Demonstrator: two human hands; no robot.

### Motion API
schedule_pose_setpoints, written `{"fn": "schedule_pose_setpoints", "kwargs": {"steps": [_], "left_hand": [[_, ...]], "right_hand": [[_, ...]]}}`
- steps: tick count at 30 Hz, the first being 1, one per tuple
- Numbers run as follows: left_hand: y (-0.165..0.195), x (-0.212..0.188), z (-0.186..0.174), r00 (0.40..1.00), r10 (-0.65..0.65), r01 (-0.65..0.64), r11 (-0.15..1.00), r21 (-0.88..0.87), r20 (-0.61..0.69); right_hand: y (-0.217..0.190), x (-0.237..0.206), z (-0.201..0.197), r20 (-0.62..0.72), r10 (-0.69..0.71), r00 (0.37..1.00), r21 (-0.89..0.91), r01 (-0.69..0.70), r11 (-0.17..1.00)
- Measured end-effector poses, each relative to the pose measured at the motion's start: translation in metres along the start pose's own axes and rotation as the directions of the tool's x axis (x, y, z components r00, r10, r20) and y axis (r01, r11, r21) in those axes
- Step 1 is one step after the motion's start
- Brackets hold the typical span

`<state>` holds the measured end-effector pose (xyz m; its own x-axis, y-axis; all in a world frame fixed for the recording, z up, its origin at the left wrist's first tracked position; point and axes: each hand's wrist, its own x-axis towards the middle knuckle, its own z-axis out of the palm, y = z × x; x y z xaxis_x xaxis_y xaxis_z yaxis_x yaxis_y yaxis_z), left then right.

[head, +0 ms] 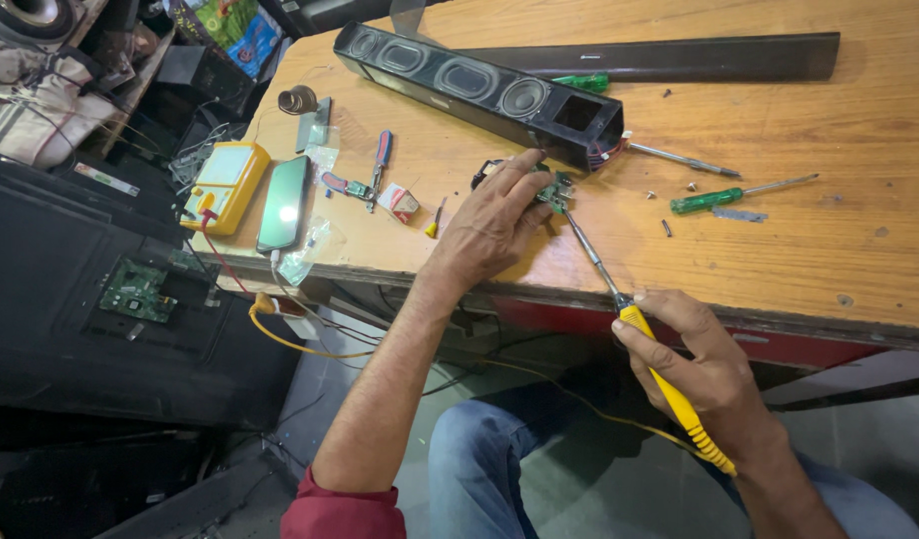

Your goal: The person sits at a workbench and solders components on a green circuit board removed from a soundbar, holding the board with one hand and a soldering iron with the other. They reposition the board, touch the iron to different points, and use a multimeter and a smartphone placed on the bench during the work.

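A wooden workbench (779,230) fills the upper right part of the view, and its front edge runs diagonally from the left down to the right. Below this edge there is open floor and the knees of the person in blue jeans. On the left, lower than the bench, lies a dark flat panel with a green board (136,290) showing in it.

The left hand (491,225) rests on the bench close to the front edge, and its fingers press down on a small green circuit board (553,192). The right hand (707,367) is off the bench, in front of the edge, and it is closed around the yellow handle of a soldering iron (669,387). The metal shaft of the iron goes up and left over the edge, and its tip meets the circuit board just beside the left fingertips. So the board lies well apart from the right hand, but directly under the left one.

Just behind the board stands a long black speaker bar (479,88) with one open end. To the right of the hands the wood is mostly free, with only a green screwdriver (724,196) and some small screws. To the left lie a yellow multimeter (224,185), a phone (283,204) and pliers (365,180), near the left edge.
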<state>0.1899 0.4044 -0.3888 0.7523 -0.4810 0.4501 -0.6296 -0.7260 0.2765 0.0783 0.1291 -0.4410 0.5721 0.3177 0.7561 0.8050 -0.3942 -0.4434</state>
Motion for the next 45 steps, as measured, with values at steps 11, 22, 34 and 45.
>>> {"fn": "schedule_pose_setpoints", "kwargs": {"steps": [11,22,34,45], "left_hand": [[0.0036,0.0018,0.0003,0.998,0.063,-0.063,0.998,0.016,-0.006],[0.0045,0.0015,-0.0017,0.997,0.07,-0.071,0.997,-0.016,-0.017],[0.0038,0.001,-0.0022,0.998,0.06,-0.061,0.998,-0.021,-0.034],[0.003,0.002,0.0019,0.999,0.05,-0.05,0.999,-0.019,-0.015]], "right_hand": [[0.0008,-0.0002,0.0017,0.01,0.005,1.0,-0.008,-0.005,1.0],[0.001,-0.0011,0.0034,0.006,-0.009,1.0,-0.019,0.009,1.0],[0.0005,-0.0005,0.0041,0.021,-0.007,1.0,-0.01,0.008,1.0],[-0.0002,-0.0045,0.006,-0.01,0.023,1.0,-0.025,-0.024,0.999]]}}
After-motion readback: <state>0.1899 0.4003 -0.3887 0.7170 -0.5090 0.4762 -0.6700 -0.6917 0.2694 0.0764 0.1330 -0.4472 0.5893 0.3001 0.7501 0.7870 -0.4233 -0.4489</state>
